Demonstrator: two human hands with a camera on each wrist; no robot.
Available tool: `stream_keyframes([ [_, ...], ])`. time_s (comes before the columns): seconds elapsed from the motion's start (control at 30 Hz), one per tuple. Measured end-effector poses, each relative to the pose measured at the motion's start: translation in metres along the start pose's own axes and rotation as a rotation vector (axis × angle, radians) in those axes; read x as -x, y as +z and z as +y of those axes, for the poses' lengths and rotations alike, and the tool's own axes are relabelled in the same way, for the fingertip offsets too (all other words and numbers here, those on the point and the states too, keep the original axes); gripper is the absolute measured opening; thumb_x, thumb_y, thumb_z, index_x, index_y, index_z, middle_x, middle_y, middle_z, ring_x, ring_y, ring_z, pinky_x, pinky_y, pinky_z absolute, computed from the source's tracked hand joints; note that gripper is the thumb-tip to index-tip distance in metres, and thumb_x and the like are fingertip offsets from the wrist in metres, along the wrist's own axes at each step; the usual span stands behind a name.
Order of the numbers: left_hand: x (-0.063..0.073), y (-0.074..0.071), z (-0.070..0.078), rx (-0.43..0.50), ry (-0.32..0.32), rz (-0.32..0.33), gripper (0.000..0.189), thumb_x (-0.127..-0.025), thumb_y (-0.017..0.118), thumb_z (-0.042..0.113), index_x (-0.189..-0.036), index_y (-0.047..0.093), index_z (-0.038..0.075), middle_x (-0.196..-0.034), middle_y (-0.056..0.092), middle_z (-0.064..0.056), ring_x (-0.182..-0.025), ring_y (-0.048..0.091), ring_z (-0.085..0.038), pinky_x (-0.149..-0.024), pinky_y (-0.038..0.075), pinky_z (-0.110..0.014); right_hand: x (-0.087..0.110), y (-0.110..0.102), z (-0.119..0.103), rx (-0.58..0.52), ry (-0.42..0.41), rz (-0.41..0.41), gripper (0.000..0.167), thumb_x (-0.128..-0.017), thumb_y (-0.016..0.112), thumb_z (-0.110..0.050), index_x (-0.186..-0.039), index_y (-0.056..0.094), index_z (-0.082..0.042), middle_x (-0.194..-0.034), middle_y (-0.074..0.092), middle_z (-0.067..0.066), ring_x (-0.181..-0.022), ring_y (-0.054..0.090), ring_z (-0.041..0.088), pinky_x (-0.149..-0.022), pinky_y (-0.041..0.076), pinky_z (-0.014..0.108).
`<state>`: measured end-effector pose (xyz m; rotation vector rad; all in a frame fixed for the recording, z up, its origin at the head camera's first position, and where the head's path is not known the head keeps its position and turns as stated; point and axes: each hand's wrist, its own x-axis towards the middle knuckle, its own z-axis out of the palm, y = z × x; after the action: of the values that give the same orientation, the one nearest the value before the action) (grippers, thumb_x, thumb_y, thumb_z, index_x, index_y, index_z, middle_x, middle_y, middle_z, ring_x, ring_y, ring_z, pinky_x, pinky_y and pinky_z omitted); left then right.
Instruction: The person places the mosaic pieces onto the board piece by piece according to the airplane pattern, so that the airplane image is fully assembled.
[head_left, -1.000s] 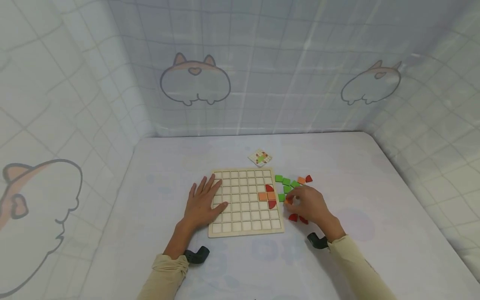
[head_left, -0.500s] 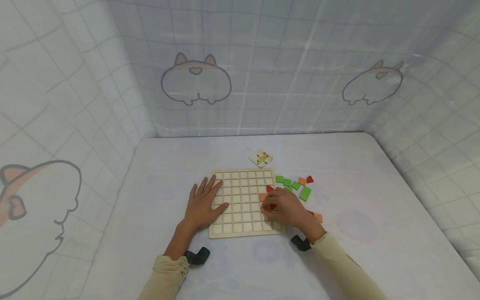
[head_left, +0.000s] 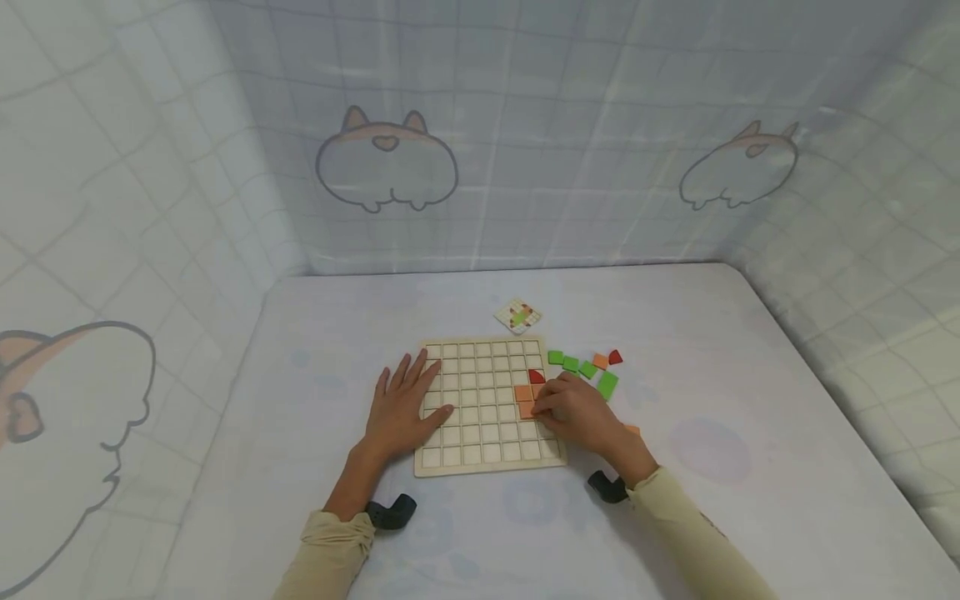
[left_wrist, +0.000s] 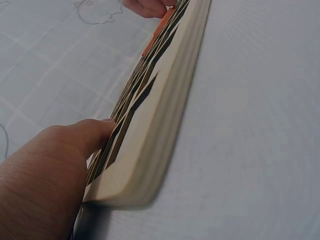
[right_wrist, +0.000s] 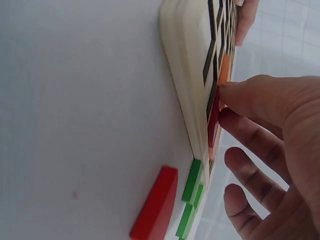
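The right hand (head_left: 581, 412) hides some cells of the grid board (head_left: 491, 454) and what lies under its fingertips; the right wrist view shows a red piece (right_wrist: 213, 122) on the board there, touched by thumb and forefinger, though I cannot tell whether this grip pinches or presses it. An orange square (head_left: 526, 410) shows beside the fingertips. The left hand (head_left: 400, 410) lies spread over the board's left edge, its grip apart. The small pattern card (head_left: 518, 316) is too tiny to read in detail. Sleeves (head_left: 326, 550) run off below. A pale, faintly printed cloth covers the table (head_left: 337, 321); grid-lined sheets (head_left: 525, 208) with animal drawings stand around it.
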<state>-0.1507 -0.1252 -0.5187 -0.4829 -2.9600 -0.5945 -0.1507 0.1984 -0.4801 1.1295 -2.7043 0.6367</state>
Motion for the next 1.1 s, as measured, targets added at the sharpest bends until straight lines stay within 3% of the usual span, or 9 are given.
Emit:
stream_keyframes([
  [0.33, 0.001, 0.001, -0.001, 0.013, 0.005, 0.004, 0.079, -0.092, 0.052, 0.059, -0.156, 0.031, 0.017, -0.163, 0.016, -0.005, -0.149, 0.008, -0.03, -0.115, 0.002, -0.056, -0.003, 0.005, 0.0, 0.019, -0.014, 0.015, 0.008, -0.079, 0.082, -0.012, -0.083, 0.08, -0.018, -0.085, 0.066, -0.011, -0.086, 0.051, 0.012, -0.076, 0.045, 0.029],
  [0.57, 0.001, 0.001, -0.001, 0.026, 0.008, 0.014, 0.079, -0.092, 0.053, 0.059, -0.155, 0.032, 0.017, -0.163, 0.016, -0.006, -0.149, 0.008, -0.031, -0.115, 0.002, -0.056, 0.007, 0.0, 0.008, -0.001, 0.059, 0.009, 0.008, -0.081, 0.081, -0.014, -0.088, 0.079, -0.019, -0.089, 0.065, -0.01, -0.091, 0.053, 0.012, -0.082, 0.046, 0.032],
  [0.87, 0.0, 0.002, -0.006, 0.015, 0.017, 0.0, 0.079, -0.093, 0.05, 0.061, -0.157, 0.028, 0.02, -0.164, 0.012, -0.003, -0.149, 0.006, -0.03, -0.115, 0.0, -0.055, 0.015, -0.009, 0.016, 0.023, 0.134, 0.038, 0.01, -0.081, 0.08, -0.01, -0.089, 0.079, -0.016, -0.089, 0.066, -0.005, -0.087, 0.055, 0.015, -0.079, 0.049, 0.034],
  [1.1, 0.0, 0.001, -0.003, 0.022, 0.015, -0.01, 0.078, -0.093, 0.051, 0.059, -0.157, 0.029, 0.019, -0.164, 0.013, -0.003, -0.149, 0.007, -0.03, -0.115, 0.001, -0.055, 0.02, -0.009, 0.024, 0.06, 0.214, 0.005, 0.015, -0.081, 0.082, -0.012, -0.096, 0.079, -0.013, -0.102, 0.068, 0.001, -0.1, 0.057, 0.021, -0.089, 0.05, 0.039],
])
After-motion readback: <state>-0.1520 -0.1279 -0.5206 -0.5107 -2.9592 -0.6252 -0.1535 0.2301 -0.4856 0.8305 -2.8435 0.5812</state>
